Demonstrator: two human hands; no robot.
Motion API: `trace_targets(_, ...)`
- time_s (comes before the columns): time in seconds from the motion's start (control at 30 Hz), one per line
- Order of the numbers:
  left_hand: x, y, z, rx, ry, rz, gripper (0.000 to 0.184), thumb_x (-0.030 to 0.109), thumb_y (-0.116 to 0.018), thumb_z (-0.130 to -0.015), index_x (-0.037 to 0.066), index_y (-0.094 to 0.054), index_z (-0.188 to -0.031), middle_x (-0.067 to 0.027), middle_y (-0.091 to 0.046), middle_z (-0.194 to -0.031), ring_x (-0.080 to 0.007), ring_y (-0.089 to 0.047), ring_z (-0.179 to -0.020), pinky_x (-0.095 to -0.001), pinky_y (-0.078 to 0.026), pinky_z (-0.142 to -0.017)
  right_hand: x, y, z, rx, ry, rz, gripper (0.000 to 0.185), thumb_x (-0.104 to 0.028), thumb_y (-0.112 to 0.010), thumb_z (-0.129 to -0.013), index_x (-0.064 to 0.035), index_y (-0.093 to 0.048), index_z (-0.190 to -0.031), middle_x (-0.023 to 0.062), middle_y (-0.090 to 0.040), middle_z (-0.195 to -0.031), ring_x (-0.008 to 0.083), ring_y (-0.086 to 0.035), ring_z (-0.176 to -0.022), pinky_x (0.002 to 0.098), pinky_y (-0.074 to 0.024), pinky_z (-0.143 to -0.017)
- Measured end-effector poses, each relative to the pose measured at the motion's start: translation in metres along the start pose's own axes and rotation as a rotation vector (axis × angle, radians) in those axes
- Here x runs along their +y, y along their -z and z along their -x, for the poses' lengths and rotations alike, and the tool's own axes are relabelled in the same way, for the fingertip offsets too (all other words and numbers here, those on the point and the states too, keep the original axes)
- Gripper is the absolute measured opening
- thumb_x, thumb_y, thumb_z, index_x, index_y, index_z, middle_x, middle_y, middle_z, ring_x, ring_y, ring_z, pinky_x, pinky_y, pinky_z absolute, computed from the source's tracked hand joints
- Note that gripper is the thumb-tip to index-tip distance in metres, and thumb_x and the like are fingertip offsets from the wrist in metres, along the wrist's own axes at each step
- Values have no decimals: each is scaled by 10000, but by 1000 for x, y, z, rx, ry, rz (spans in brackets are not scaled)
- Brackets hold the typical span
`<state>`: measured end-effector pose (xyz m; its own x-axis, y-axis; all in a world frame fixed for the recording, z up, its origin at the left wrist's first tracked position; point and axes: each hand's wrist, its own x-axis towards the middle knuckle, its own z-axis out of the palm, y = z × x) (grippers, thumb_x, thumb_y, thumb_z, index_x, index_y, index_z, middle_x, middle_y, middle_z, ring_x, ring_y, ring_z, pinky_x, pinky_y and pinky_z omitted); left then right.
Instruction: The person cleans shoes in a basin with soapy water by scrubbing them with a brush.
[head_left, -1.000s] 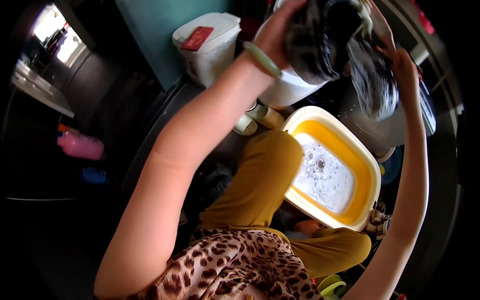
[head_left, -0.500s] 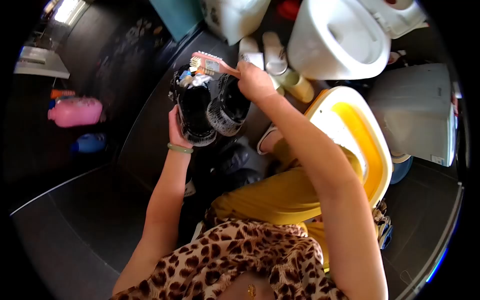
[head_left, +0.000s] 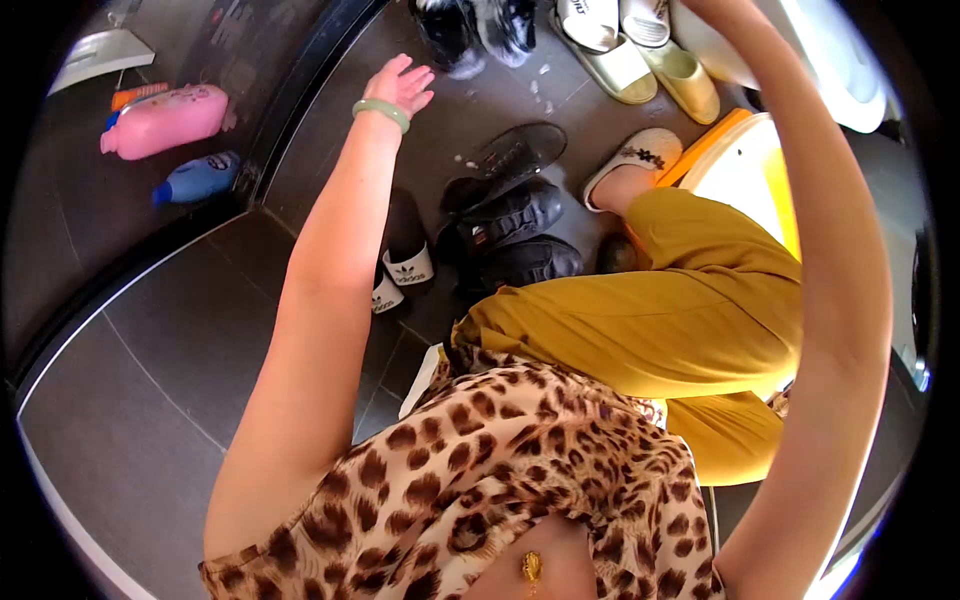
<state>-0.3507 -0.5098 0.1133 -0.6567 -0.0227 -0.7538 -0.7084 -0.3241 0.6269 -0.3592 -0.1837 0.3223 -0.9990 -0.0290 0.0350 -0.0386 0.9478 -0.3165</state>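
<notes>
The left hand [head_left: 400,88] is held released, fingers spread, near the foam-streaked black shoes [head_left: 507,28], which are set side by side on the dark floor [head_left: 560,100] at the far edge. The right hand is out of view past that edge; its grip cannot be told. To the shoes' right, pale slippers [head_left: 590,25] and green slippers [head_left: 685,83] are placed. The basin [head_left: 705,147] is partly hidden by the bent leg [head_left: 690,240].

The pink bottle [head_left: 168,122] lies at the upper left, above the blue bottle [head_left: 200,178]; the left hand [head_left: 401,88] is open.
</notes>
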Motion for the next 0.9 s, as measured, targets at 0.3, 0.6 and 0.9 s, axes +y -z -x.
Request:
trace_targets(0.3, -42, 42, 15, -78, 116, -80, 275, 254, -514, -886, 76, -572, -1086, -114, -625, -1067, -226, -581, -1007, -375, -435, -879, 175, 19, 111, -184, -273, -344, 217, -83, -535, -816, -18, -545, -1023, 66, -611, -1002, 116, -552, -761, 222, -437, -642)
trace_targets(0.6, -25, -19, 43, -447, 117, 223, 319, 255, -483, -925, 109, -431, -647, -43, -488, -625, -201, -494, -651, -370, -423, -766, 202, 17, 261, -55, -590, -629, 167, -10, -475, -799, -13, -516, -960, 84, -600, -1014, 109, -580, -793, 217, -435, -657)
trace_targets(0.9, 4, -103, 97, -565, -105, -481, 427, 227, -562, -857, 126, -485, -1265, -74, -539, -1200, -186, -502, -1085, -361, -356, -894, 200, -7, 379, -3, -1016, -383, 128, -136, -478, -835, -19, -529, -850, 90, -633, -960, 154, -587, -779, 277, -461, -671)
